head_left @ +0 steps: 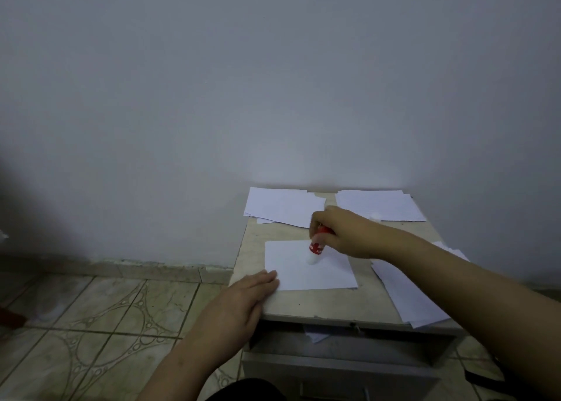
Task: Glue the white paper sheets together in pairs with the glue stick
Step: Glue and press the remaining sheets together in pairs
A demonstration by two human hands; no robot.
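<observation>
From the head camera, a small beige worktop [318, 308] stands against a plain pale wall [273, 81], with patterned floor tiles [100, 318] to its left. In the middle of the worktop lies a single white paper sheet [291, 274], flat and roughly square to the near edge. The right hand [343, 233] reaches in from the right and its fingers [317, 218] are curled round the red glue stick [317, 244], which is held tilted with its white tip down on the sheet near the sheet's far middle. The left hand [243, 297] comes in from the near left and lies flat, its fingers [268, 279] straight and released, with the tips resting on the near-left corner of the same sheet and the palm over the worktop's near-left corner. At the far left of the worktop sits a loose stack of white sheets [282, 206], slightly fanned; at the far right a second stack [379, 204] lies by the wall; a third, untidy stack [406, 294] lies at the right, partly under the right forearm and overhanging the near edge. A small whitish object [375, 216] rests on the far-right stack; what it is cannot be told. Below the worktop a drawer [340, 358] stands pulled out, with a scrap of paper [315, 335] in it
</observation>
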